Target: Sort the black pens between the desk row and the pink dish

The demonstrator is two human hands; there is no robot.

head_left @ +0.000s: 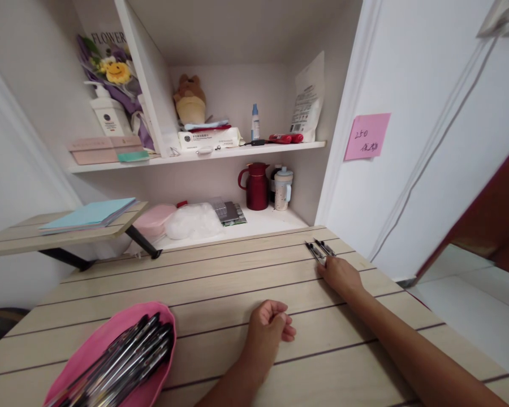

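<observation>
At the far right part of the table, my right hand reaches down with its fingers closed at the near end of a pen. Beside that one lies another clear pen with a black tip, roughly parallel to it. My left hand rests near the middle of the table, its fingers curled in and the thumb against them, with nothing visible in it. To the lower left, a pink basket holds several pens with clear barrels and black caps, bunched together lengthwise.
The wood-grain table has dark stripes. A small raised shelf bears blue paper at left. Behind are a white cabinet with a red jug, a cup and a plastic bag. A pink note is on the wall.
</observation>
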